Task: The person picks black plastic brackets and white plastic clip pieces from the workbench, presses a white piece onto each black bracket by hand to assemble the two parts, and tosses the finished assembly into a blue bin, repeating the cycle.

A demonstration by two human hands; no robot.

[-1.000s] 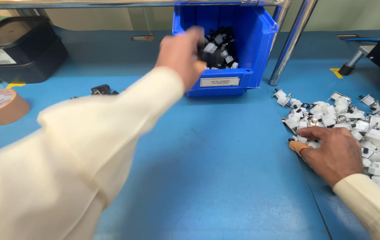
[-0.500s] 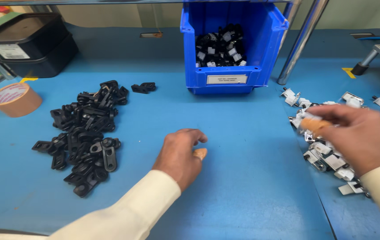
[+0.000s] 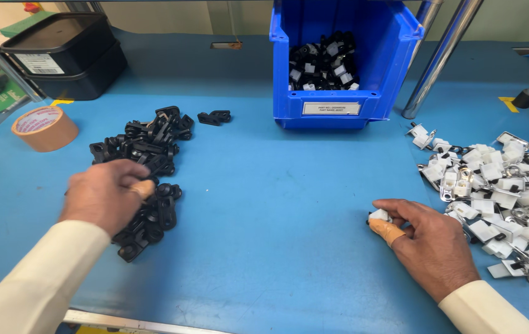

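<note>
So the left hand was down on the pile of black plastic clips, on the left half of the blue table. Fingers were curled loosely over the near part of the pile, but honestly I couldn't tell if they actually had a clip pinched or were just resting on top, since the hand covers that spot. One fingertip had a tan bandage on it.

The right hand was over on the right, just beside the heap of white and metal parts. Thumb and first fingers were closed narrow around one small white part, held right at the table surface, a bit apart from the heap's left edge. That hand had a tan bandage on a finger too.

Other stuff around: a blue bin at the back middle, with mixed black and white pieces inside. A single black clip lay apart between the pile and the bin. A roll of brown tape sat at far left, with a black box behind it.
</note>
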